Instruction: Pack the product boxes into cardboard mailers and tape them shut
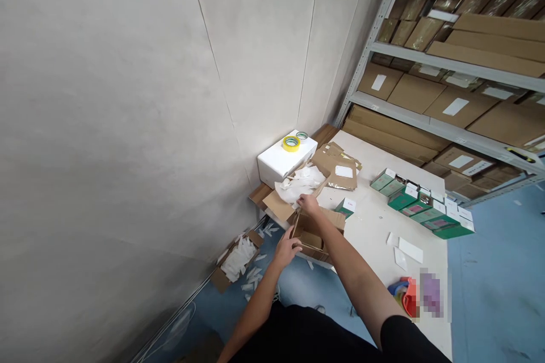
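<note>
An open brown cardboard box [314, 233] sits at the near left corner of the white table [378, 221]. My left hand [286, 250] grips the box's near left edge, fingers curled over it. My right hand [308, 203] is closed on the far flap of the same box, next to another open box [281, 204] filled with white packing paper [300, 184]. A small green-and-white carton [346, 206] stands just right of my right hand.
A white foam box [284, 160] with a yellow tape roll [291, 143] stands in the corner. Flattened cardboard [338, 169] lies behind. Several green cartons [419, 207] line the table's right side. A box of white scraps [235, 261] sits on the blue floor. Metal shelving [451, 68] holds brown cartons.
</note>
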Action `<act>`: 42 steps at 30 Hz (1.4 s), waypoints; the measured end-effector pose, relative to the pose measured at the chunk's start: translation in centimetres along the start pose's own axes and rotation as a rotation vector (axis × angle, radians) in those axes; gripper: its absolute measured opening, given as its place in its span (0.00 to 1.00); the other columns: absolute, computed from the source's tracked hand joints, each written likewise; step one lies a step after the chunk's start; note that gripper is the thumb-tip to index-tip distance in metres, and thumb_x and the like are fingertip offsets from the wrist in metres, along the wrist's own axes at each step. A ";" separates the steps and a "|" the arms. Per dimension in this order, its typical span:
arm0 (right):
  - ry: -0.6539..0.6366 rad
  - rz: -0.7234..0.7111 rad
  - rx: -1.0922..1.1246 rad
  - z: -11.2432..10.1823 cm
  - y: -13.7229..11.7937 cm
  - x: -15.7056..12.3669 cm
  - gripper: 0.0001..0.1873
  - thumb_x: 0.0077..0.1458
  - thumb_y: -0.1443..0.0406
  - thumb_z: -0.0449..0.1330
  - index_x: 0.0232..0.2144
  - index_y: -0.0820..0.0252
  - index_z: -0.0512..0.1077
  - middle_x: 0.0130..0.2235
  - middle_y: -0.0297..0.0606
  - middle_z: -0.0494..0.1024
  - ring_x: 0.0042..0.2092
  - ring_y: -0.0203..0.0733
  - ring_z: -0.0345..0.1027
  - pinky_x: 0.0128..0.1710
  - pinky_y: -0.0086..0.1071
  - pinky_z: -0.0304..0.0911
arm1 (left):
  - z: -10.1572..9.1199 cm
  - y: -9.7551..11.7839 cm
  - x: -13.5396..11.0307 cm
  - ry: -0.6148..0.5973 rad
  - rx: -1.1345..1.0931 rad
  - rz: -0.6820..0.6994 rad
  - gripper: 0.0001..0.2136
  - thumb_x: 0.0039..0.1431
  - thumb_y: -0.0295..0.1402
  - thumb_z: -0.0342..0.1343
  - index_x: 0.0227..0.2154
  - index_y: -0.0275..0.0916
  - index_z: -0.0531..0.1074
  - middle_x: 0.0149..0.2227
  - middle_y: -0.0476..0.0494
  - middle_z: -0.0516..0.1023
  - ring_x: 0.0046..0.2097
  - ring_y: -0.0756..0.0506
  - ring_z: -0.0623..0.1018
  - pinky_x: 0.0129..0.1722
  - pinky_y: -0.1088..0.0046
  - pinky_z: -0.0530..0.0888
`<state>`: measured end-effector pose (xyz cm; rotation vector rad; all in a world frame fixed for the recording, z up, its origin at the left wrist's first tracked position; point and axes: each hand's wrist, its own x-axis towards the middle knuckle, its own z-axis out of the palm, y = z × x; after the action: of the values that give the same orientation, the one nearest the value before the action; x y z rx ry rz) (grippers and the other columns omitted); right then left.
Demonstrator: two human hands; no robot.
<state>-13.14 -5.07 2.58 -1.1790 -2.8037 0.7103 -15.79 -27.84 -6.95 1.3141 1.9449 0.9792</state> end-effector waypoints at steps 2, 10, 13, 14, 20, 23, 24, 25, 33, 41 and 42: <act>-0.038 -0.031 -0.012 0.6 0.0 0.2 0.10 0.63 0.65 0.58 0.39 0.60 0.80 0.42 0.45 0.84 0.41 0.43 0.74 0.41 0.30 0.62 | 0.0 -0.2 0.2 -0.014 0.000 0.003 0.03 0.59 0.31 0.64 0.36 0.42 0.81 0.74 0.43 0.56 0.70 0.36 0.64 0.66 0.58 0.67; -0.172 -0.274 -0.002 0.9 -2.3 0.8 0.24 0.54 0.71 0.62 0.54 0.56 0.76 0.54 0.43 0.80 0.52 0.48 0.72 0.51 0.32 0.65 | -0.1 -1.2 0.7 -0.039 -0.011 0.021 0.04 0.56 0.26 0.65 0.33 0.42 0.81 0.73 0.42 0.57 0.68 0.37 0.68 0.66 0.58 0.67; -0.037 -0.217 -0.041 0.6 -3.0 0.1 0.37 0.51 0.75 0.57 0.64 0.56 0.68 0.60 0.46 0.75 0.58 0.50 0.69 0.54 0.35 0.65 | -0.4 -1.5 0.9 -0.050 -0.017 0.038 0.04 0.56 0.26 0.66 0.32 0.42 0.82 0.73 0.43 0.58 0.68 0.36 0.69 0.65 0.59 0.68; 0.018 -0.175 -0.027 0.4 -3.1 -0.1 0.39 0.50 0.76 0.56 0.65 0.56 0.65 0.60 0.45 0.75 0.57 0.49 0.70 0.53 0.35 0.65 | -0.5 -1.6 1.0 -0.053 -0.017 0.045 0.04 0.56 0.26 0.66 0.32 0.42 0.82 0.73 0.42 0.58 0.68 0.36 0.69 0.66 0.59 0.67; 0.369 -0.095 0.099 -1.1 -3.8 2.0 0.27 0.56 0.72 0.52 0.56 0.59 0.73 0.53 0.46 0.76 0.55 0.51 0.69 0.58 0.41 0.64 | -1.1 -1.7 1.3 -0.080 -0.028 0.038 0.04 0.56 0.28 0.67 0.34 0.43 0.82 0.73 0.43 0.59 0.68 0.36 0.68 0.67 0.56 0.66; 0.314 -0.239 0.123 -1.1 -4.8 4.6 0.26 0.56 0.71 0.54 0.56 0.57 0.74 0.56 0.46 0.75 0.58 0.50 0.67 0.60 0.43 0.63 | -1.4 -1.7 1.3 -0.092 -0.026 0.033 0.05 0.56 0.28 0.67 0.35 0.43 0.83 0.73 0.42 0.58 0.68 0.36 0.68 0.66 0.57 0.67; 0.243 -0.278 0.102 -0.9 -5.2 5.5 0.28 0.54 0.71 0.57 0.58 0.56 0.72 0.59 0.45 0.73 0.60 0.50 0.66 0.60 0.43 0.63 | -1.4 -1.7 1.3 -0.095 -0.023 0.031 0.05 0.56 0.28 0.67 0.35 0.43 0.83 0.73 0.42 0.57 0.68 0.35 0.68 0.67 0.57 0.67; 0.166 -0.288 0.060 -0.6 -5.6 6.3 0.31 0.52 0.71 0.59 0.60 0.54 0.71 0.63 0.45 0.70 0.61 0.51 0.65 0.60 0.42 0.64 | -1.5 -1.7 1.3 -0.097 -0.021 0.030 0.05 0.55 0.29 0.67 0.36 0.43 0.83 0.73 0.42 0.57 0.68 0.35 0.68 0.67 0.57 0.67; -0.081 -0.083 -0.210 1.6 -6.7 8.1 0.14 0.61 0.68 0.59 0.47 0.56 0.80 0.53 0.47 0.79 0.54 0.51 0.73 0.50 0.36 0.67 | -1.3 -1.9 1.5 -0.088 -0.042 0.030 0.07 0.55 0.29 0.67 0.37 0.44 0.84 0.73 0.44 0.58 0.69 0.34 0.66 0.68 0.54 0.65; 0.148 -0.181 0.101 0.1 -5.9 6.4 0.14 0.64 0.66 0.59 0.50 0.57 0.79 0.53 0.44 0.82 0.54 0.46 0.75 0.55 0.33 0.66 | -1.4 -1.3 1.5 -0.105 -0.005 0.053 0.05 0.56 0.30 0.67 0.35 0.44 0.84 0.73 0.44 0.58 0.69 0.34 0.66 0.68 0.54 0.65; 0.179 -0.176 0.142 -0.2 -5.8 6.2 0.14 0.64 0.66 0.59 0.50 0.58 0.79 0.53 0.45 0.82 0.54 0.46 0.76 0.55 0.33 0.66 | -1.3 -1.1 1.6 -0.103 -0.003 0.057 0.05 0.56 0.29 0.66 0.35 0.43 0.84 0.73 0.44 0.58 0.69 0.34 0.66 0.68 0.54 0.65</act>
<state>-21.40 -4.29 4.20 -0.9113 -2.6193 0.7363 -17.90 -26.90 -7.24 1.3978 1.8375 0.9228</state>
